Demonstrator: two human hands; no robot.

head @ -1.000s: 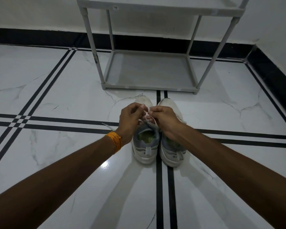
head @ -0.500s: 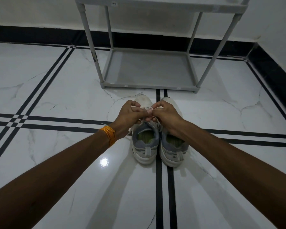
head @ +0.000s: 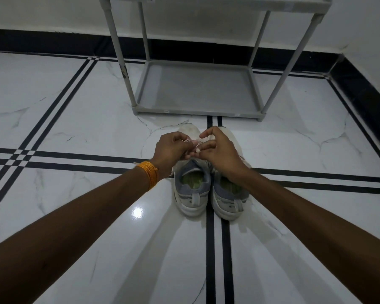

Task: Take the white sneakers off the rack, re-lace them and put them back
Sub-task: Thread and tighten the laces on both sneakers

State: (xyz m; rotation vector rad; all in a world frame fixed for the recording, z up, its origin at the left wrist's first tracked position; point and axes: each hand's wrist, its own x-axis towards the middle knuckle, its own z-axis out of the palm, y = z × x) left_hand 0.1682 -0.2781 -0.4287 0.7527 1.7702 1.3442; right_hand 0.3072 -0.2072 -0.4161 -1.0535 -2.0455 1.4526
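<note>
White sneakers (head: 193,191), toes toward rack (head: 198,91)

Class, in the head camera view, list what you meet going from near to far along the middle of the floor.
Sneakers' heels → the two hands, left hand and right hand, on the lace → sneaker toes → rack → wall.

Under my hands is a glossy white marble floor (head: 79,119) crossed by paired black lines. The two white sneakers (head: 208,189) stand on it side by side, heels toward me. Beyond my fingers the grey rack (head: 195,91) stands on it too.
</note>
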